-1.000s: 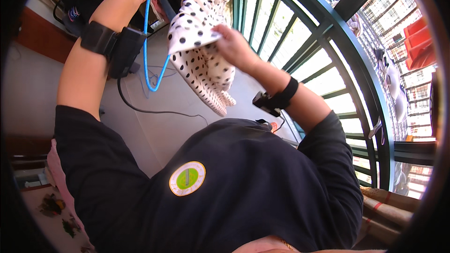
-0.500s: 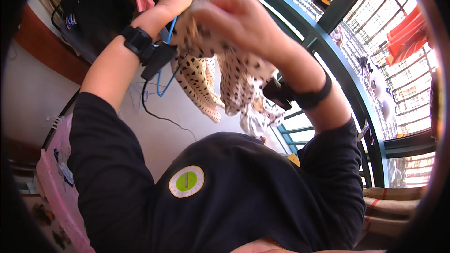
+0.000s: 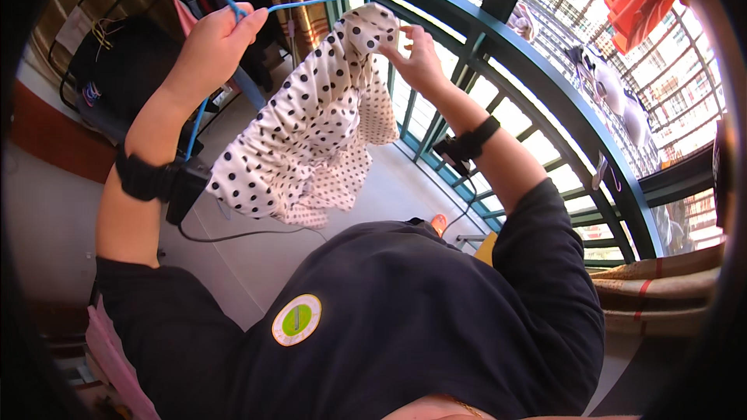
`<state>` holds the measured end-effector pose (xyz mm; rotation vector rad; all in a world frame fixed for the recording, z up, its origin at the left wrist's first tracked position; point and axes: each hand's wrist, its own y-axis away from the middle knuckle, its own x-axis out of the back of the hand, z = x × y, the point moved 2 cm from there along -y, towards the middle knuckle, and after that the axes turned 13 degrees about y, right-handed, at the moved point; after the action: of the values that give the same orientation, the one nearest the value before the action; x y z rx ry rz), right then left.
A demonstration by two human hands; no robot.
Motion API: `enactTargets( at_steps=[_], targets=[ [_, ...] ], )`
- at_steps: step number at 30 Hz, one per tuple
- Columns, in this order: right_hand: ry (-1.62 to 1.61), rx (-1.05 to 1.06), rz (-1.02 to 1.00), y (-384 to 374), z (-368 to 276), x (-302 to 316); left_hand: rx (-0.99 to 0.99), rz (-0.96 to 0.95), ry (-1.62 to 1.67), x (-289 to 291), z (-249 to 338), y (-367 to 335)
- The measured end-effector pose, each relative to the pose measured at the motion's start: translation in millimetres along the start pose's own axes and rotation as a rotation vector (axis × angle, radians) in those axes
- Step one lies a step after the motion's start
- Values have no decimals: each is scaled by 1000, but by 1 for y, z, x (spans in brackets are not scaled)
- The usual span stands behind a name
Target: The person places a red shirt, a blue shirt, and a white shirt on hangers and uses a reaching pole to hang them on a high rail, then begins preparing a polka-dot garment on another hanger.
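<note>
My left hand (image 3: pixel 208 50) is closed around a blue clothes hanger (image 3: pixel 311 3), holding it up at the upper left. From the hanger's right end hangs a white garment with black polka dots (image 3: pixel 307 113), its folds drooping down and to the left. Thumb and fingers of my right hand (image 3: pixel 419 61) pinch the garment's edge, close to the hanger's tip. The rest of the hanger is bare, and its lower blue part passes behind my left forearm.
A green-framed window with bars (image 3: pixel 498 39) curves along the right, with orange cloth (image 3: pixel 640 0) hanging beyond it. Dark fabric (image 3: pixel 117 70) is heaped at the left. A patterned curtain (image 3: pixel 292 0) hangs behind the hanger, and a black cable (image 3: pixel 233 235) runs from my left wrist strap.
My left hand and the hanger have moved left and down. The garment, bunched and blurred before, now hangs more spread out from the hanger's right end. My right hand has slowed and pinches its edge.
</note>
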<state>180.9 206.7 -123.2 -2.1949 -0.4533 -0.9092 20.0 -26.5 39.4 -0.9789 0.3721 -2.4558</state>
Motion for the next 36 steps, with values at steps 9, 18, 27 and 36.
enactTargets(
  at_steps=[9, 18, 27, 36],
  targets=[
    [-1124, -443, -74, -15, -17, 1, 132, 45, 19, 9, 8, 24],
    [-335, 259, 186, 46, -60, -14, 186, 69, 141, 10, 23, 29],
    [-403, 474, 282, 46, -74, 27, 117, 100, 78, 9, 4, 35],
    [-511, 160, -590, 49, -63, 53, -140, 85, -149, 7, -4, 39]
  ],
)
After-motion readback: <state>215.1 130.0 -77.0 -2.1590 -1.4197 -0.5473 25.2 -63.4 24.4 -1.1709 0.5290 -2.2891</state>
